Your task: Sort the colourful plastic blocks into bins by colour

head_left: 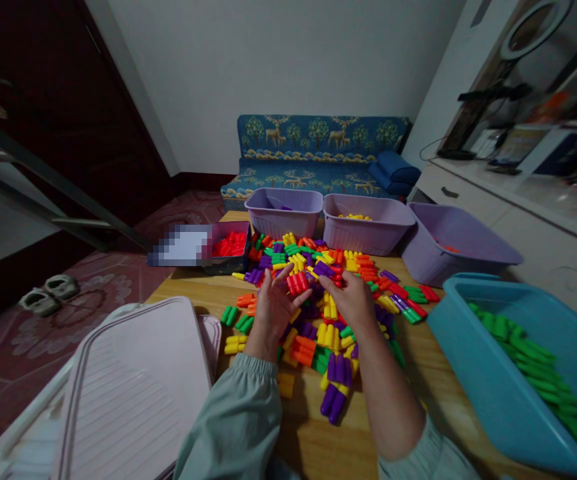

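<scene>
A red ribbed plastic toy block [297, 284] rests in the curled fingers of my left hand [274, 310], palm turned up. My right hand [352, 301] is just to the right over the heap, its thumb and fingers apart. Near its fingertips lie a purple block [323, 269] and a bit of red; I see nothing plainly held there. Under and around both hands spreads a mixed heap of toy blocks in yellow [329, 337], orange [303, 349], purple [339, 369], green and red.
Three lilac bins [284, 219] line the table's far side. At right stands a blue bin [473, 333] with green blocks [523, 353]. A dark box [228, 265] holds red blocks [231, 244]. White lids [138, 393] lie at left. Behind is a patterned sofa [308, 167].
</scene>
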The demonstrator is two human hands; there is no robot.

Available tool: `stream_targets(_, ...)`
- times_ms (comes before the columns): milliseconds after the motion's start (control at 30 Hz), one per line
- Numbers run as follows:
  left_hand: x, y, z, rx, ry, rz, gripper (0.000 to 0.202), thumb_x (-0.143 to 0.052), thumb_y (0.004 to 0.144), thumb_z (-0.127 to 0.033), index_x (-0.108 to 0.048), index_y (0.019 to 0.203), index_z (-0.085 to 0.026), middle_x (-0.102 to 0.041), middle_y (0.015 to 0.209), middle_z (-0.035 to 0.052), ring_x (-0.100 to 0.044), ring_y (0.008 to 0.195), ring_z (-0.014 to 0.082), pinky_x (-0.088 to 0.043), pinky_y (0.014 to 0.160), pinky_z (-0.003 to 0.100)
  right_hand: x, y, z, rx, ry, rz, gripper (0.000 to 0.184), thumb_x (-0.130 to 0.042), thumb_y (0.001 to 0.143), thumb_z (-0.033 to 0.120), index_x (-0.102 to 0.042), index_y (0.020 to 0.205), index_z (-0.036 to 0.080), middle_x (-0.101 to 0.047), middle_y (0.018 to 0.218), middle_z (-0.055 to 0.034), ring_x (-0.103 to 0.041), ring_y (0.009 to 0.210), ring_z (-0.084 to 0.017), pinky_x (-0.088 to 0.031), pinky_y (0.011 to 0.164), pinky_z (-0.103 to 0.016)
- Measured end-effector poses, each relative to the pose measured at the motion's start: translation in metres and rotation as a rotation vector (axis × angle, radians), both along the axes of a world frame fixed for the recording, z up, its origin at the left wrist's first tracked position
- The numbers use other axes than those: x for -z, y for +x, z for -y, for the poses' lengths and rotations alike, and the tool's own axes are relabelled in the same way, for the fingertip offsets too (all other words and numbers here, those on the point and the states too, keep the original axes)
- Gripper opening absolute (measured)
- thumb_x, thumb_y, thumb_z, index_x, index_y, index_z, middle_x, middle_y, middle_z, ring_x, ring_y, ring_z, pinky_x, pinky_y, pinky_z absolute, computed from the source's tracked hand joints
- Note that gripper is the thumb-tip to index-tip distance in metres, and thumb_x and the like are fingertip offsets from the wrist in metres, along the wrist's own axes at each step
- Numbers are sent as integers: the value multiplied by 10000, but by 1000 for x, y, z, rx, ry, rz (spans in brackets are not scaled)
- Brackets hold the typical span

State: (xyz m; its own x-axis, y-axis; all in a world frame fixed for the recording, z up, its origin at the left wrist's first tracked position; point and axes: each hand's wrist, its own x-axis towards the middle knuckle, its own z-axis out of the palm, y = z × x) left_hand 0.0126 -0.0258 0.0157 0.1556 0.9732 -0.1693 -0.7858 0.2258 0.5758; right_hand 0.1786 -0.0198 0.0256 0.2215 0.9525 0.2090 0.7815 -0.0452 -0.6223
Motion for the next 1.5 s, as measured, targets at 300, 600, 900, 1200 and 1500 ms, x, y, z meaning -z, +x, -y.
stream_targets(300,0,3,1,-2,8,-32,538,-440,904,-552,-593,1239,-161,-670,1079,133,-680,943,233,-569,790,369,6,7,-1,48,16,56,430,-571,779,597,-608,592,211,-633,588,-40,-529,549,-151,-276,501,-254)
stream_targets(600,4,6,1,24,19,2,524,-502,875,-554,-603,1217,-170,-681,1088,132,-666,987,237,-556,860,414,3,-20,2,-233,103,-433,428,-443,885,508,-653,709,180,-667,641,-28,-602,632,-166,-429,615,-249)
stream_targets(900,2,6,0,13,-38,41,446,-479,909,-490,-615,1153,-143,-690,1065,145,-693,914,225,-564,811,364,8,-29,1,-267,164,-582,366,-503,871,442,-711,972,159,-705,709,-37,-666,792,-210,-488,789,-298)
stream_targets(1200,12,12,-6,-157,-39,-24,297,-688,760,-117,-592,1038,-152,-710,915,78,-711,835,172,-566,694,220,23,-27,-5,-201,143,-629,341,-527,838,467,-682,764,173,-707,704,-48,-651,702,-195,-495,724,-292)
stream_targets(1500,-8,35,-9,-291,-205,32,53,-608,816,-119,-566,845,-134,-649,753,49,-660,649,116,-499,510,154,42,-27,-11,-205,36,-485,225,-538,803,341,-701,861,196,-737,865,-49,-681,833,-206,-510,764,-304)
